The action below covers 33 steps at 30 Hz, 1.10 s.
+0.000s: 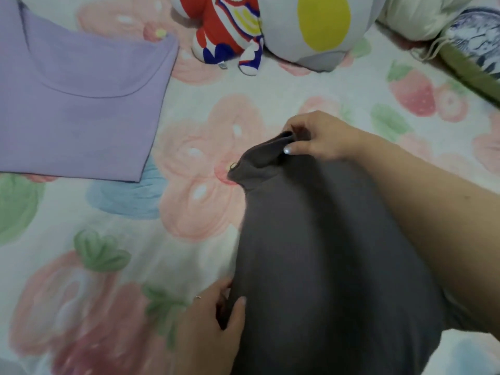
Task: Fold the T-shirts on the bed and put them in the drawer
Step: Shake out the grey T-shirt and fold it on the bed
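A dark brown-grey T-shirt [324,253] lies bunched over the lower middle of the flowered bedsheet [108,239]. My right hand [322,136] pinches its far upper edge between thumb and fingers and lifts the cloth. My left hand [213,320] grips the shirt's near left edge, thumb on top and fingers tucked under. A lilac T-shirt [75,104] lies flat at the upper left, neckline up, with neither hand on it. No drawer is in view.
A red, white and blue plush toy [230,31] and a white pillow with a yellow patch [319,25] sit at the far edge of the bed. A cream bundle [416,14] and an olive strap [470,74] lie at the upper right.
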Tool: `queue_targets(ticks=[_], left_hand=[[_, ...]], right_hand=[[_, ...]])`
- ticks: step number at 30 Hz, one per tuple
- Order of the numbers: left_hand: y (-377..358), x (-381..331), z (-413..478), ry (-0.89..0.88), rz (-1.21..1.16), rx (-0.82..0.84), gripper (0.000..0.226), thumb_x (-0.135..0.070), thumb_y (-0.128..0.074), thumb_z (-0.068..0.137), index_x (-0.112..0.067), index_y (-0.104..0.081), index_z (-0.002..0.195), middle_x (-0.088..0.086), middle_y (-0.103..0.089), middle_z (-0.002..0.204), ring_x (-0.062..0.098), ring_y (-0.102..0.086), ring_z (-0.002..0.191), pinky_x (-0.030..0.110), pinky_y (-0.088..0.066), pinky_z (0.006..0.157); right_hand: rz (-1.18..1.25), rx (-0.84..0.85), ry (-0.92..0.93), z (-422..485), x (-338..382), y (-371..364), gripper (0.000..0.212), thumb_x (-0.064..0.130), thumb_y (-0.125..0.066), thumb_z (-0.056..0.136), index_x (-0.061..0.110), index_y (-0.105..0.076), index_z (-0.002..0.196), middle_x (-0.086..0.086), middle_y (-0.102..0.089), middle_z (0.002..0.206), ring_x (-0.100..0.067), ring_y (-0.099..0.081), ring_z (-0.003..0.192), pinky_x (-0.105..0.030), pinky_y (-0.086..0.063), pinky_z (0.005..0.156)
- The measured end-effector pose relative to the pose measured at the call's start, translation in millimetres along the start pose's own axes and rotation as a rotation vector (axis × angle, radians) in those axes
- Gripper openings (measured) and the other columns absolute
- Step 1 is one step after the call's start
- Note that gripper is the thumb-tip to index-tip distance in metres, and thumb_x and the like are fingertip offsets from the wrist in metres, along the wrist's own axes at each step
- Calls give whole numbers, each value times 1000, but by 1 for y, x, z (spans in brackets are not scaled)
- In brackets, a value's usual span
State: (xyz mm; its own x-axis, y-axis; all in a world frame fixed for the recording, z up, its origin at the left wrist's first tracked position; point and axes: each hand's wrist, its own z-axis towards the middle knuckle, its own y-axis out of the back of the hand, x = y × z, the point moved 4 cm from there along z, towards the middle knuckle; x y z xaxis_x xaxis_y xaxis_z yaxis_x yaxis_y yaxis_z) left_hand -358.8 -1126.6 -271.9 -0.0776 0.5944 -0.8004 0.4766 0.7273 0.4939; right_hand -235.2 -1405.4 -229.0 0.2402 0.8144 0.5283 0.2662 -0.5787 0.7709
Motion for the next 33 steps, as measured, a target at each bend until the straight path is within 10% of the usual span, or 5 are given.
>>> queue_targets(ticks=[11,20,24,29,33], left_hand=[[-83,-36,-54,-503,680,388,33,-49,-69,50,-23,-77,68,1,-65,57,11,-55,36,15,-38,29],[-116,-25,-38,-714,782,413,49,-37,-39,82,-18,-62,121,9,-53,133,36,-51,121,41,-23,104],[-118,-29,-22,-697,715,425,51,-47,-33,88,-21,-64,118,10,-61,124,28,-44,118,40,-26,97],[-127,-124,96,-825,580,169,48,-35,-41,89,-10,-55,127,16,-57,126,36,-51,112,47,-41,87],[-180,-193,191,-854,820,361,56,-32,-50,93,-29,-27,144,-1,-30,151,31,-23,135,46,-25,104]], right_hand=[[-205,0,-572,-196,-146,13,39,-12,-51,77,13,-66,103,-15,-50,116,-33,-49,108,-23,-35,89],[-196,-385,-347,-167,-79,-77,40,21,-48,91,12,-51,130,-13,-44,141,-32,-40,130,-39,-33,105],[-139,-315,-418,-159,-96,-94,54,40,-31,98,31,-11,148,2,-1,158,-17,-6,145,-38,-8,117],[119,-881,-786,-204,-127,-75,52,36,-50,91,19,-37,139,-11,-33,143,-28,-35,129,-45,-32,101],[278,-630,-1061,-220,-163,-83,42,41,-58,87,14,-49,118,-10,-54,119,-32,-46,116,-38,-39,89]])
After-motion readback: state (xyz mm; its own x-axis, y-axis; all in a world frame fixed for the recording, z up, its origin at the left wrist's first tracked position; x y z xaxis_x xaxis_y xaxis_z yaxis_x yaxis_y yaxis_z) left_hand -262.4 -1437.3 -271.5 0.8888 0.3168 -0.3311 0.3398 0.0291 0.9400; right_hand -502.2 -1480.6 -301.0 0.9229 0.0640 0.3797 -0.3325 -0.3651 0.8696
